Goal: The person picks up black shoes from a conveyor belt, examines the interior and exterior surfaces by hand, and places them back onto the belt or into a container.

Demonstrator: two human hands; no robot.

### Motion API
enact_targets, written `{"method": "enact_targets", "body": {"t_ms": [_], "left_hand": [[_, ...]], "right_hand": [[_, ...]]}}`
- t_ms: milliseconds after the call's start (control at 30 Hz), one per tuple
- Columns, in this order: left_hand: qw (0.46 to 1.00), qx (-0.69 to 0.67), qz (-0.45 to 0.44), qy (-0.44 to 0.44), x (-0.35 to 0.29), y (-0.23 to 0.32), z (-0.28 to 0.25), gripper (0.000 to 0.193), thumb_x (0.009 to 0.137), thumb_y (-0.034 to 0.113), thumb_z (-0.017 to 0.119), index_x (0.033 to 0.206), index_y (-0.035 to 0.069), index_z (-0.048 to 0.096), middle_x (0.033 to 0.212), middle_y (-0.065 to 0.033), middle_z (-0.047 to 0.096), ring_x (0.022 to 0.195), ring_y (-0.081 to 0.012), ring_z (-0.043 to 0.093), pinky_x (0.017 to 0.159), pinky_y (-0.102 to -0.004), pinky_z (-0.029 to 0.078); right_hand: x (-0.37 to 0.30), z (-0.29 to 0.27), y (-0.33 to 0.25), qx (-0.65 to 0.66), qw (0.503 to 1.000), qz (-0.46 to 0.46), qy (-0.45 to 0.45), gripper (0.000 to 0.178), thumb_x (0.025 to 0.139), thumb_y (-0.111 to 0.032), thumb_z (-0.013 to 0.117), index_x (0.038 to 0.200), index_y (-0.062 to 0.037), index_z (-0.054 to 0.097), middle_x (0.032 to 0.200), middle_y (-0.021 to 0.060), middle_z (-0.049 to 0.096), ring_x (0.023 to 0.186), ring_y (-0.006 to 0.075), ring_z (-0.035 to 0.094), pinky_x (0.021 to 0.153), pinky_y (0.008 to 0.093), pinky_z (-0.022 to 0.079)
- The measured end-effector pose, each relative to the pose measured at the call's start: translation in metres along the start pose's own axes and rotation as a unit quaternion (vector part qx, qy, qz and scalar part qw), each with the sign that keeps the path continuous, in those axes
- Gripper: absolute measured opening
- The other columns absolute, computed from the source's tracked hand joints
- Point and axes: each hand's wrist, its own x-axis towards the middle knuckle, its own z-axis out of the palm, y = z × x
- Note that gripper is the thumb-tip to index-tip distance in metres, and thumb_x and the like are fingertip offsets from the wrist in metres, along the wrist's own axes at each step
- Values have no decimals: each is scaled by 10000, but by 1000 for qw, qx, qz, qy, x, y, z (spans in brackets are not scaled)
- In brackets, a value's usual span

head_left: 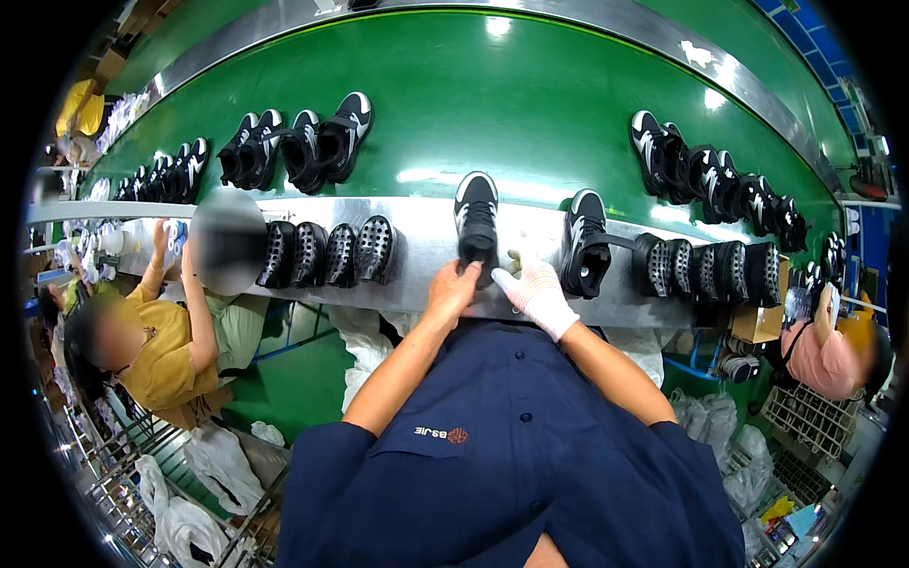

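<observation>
A black sneaker [476, 223] with a light grey toe stands on the metal ledge in front of me, toe pointing away. My bare left hand [453, 292] grips its heel end, fingers closed at the collar. Just right of that heel is my right hand [540, 295], in a white glove with the fingertips uncovered. Its thumb and fingers are apart, the thumb close to the heel; whether it touches cannot be made out. A matching sneaker [586, 248] stands to the right, its strap stretched out sideways.
Black studded shoe forms [375, 250] line the metal ledge [426, 256] on the left, with more forms [703, 270] on the right. Pairs of sneakers [254, 150] rest on the green conveyor belt [511, 95] beyond. Co-workers sit at left [180, 346] and right [822, 358].
</observation>
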Motion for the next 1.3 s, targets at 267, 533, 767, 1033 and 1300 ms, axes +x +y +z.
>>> {"method": "enact_targets", "body": {"t_ms": [267, 533, 767, 1033, 1300], "left_hand": [[810, 289, 410, 303, -5, 23, 10, 266, 843, 180, 776, 1063, 90, 657, 933, -112, 603, 911, -330, 633, 737, -453, 529], [757, 278, 509, 300, 11, -6, 6, 189, 777, 45, 747, 943, 62, 657, 864, -103, 612, 850, -323, 632, 737, -436, 520], [810, 238, 448, 293, 12, 2, 8, 175, 825, 58, 737, 980, 55, 655, 897, -110, 654, 822, -293, 670, 728, -425, 532], [859, 225, 422, 183, -35, 11, 7, 136, 898, 97, 729, 994, 47, 647, 849, -123, 642, 781, -323, 662, 698, -436, 529], [838, 298, 458, 4, -23, 41, 95, 214, 887, 152, 741, 1051, 26, 685, 1023, -175, 647, 972, -389, 631, 850, -479, 523]], "right_hand": [[33, 30, 11, -35, 999, 34, 14, 427, 928, -408, 639, 983, 7, 723, 931, 284, 717, 932, 452, 700, 859, 515, 545], [36, 40, 8, -18, 997, 68, 34, 387, 921, -372, 626, 944, 0, 732, 925, 276, 720, 900, 452, 702, 848, 514, 547], [28, 30, -5, -20, 998, 52, 38, 377, 929, -355, 595, 966, -8, 736, 889, 270, 723, 869, 447, 710, 824, 517, 553], [-29, -26, 27, 37, 996, 48, 66, 379, 919, -369, 639, 923, 3, 712, 859, 263, 714, 857, 407, 719, 784, 471, 563], [-30, -18, 115, 161, 911, 235, 299, 446, 855, -308, 758, 1133, 17, 631, 1022, 241, 710, 965, 382, 689, 894, 457, 539]]}}
